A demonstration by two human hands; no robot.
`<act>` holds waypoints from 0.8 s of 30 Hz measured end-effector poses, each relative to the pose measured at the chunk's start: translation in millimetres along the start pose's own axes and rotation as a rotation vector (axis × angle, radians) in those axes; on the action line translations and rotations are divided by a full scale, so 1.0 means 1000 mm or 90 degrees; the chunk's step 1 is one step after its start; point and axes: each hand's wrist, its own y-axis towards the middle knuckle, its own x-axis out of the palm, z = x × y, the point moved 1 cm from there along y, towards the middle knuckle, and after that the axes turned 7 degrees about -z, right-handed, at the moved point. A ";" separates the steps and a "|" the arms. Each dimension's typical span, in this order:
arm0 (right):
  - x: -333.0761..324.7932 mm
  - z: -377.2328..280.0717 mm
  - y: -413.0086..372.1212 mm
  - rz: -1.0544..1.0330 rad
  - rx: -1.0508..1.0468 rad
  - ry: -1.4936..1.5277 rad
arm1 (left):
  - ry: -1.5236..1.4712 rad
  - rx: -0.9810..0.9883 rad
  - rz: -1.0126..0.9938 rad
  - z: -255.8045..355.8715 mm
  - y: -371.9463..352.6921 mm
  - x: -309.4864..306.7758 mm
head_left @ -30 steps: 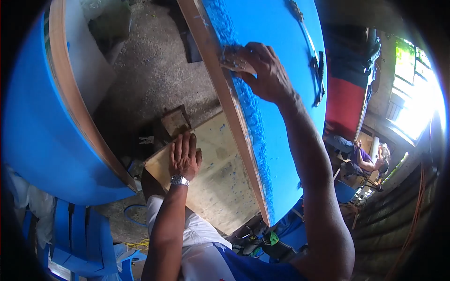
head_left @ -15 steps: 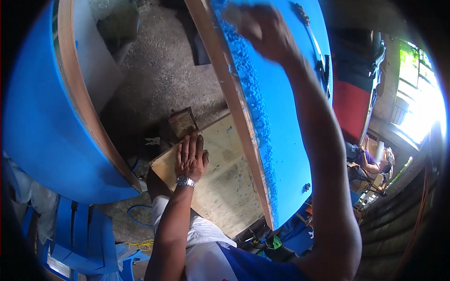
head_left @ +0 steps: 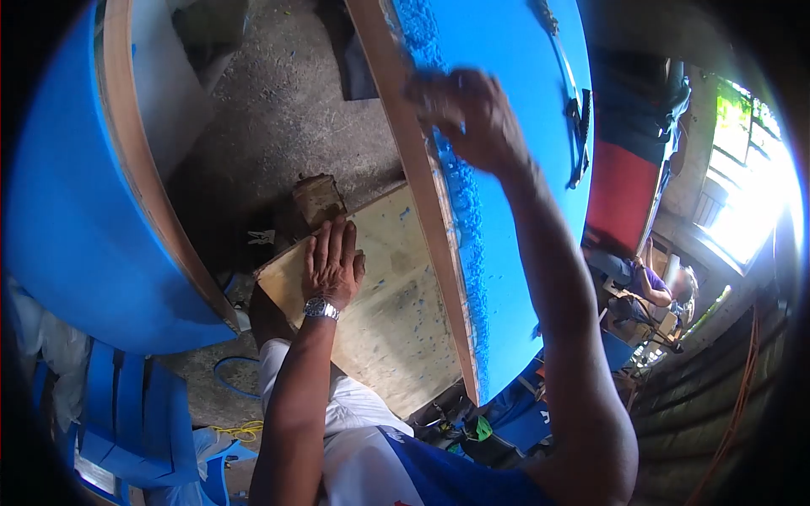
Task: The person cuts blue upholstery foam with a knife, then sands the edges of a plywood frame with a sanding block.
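My left hand [head_left: 333, 263], with a metal watch at the wrist, lies flat with fingers extended on a pale wooden board [head_left: 392, 312] flecked with blue bits. My right hand [head_left: 474, 120] is over the edge of a large blue panel [head_left: 531, 278], beside its brown wooden edge strip [head_left: 422, 185]. Its fingers are curled and partly blurred; whatever they grip is hidden. Crumbly blue shavings [head_left: 471, 253] form a band along the panel's edge, running above and below the hand.
A second blue panel with a wooden rim [head_left: 59, 202] curves along the left. Blue slatted pieces [head_left: 135, 413] and a yellow cord [head_left: 240, 431] are at lower left. A dark strap [head_left: 580, 139] lies on the right panel. Another person [head_left: 650, 282] sits at far right.
My right hand has moved down along the panel's edge, toward my body. My left hand stays flat on the board. The whole view has shifted slightly.
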 end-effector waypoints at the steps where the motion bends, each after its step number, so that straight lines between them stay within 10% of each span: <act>1: 0.001 -0.013 -0.027 -0.012 0.052 0.027 | 0.007 -0.001 -0.007 0.000 0.000 -0.001; 5: -0.025 -0.046 -0.084 -0.139 0.150 0.068 | 0.013 -0.001 0.016 0.001 0.000 0.000; 15: -0.022 0.036 0.094 0.128 -0.084 0.045 | 0.017 0.000 -0.012 -0.001 0.000 -0.002; 24: 0.011 -0.065 -0.225 -0.139 0.236 0.120 | 0.081 0.001 0.034 0.003 0.001 -0.007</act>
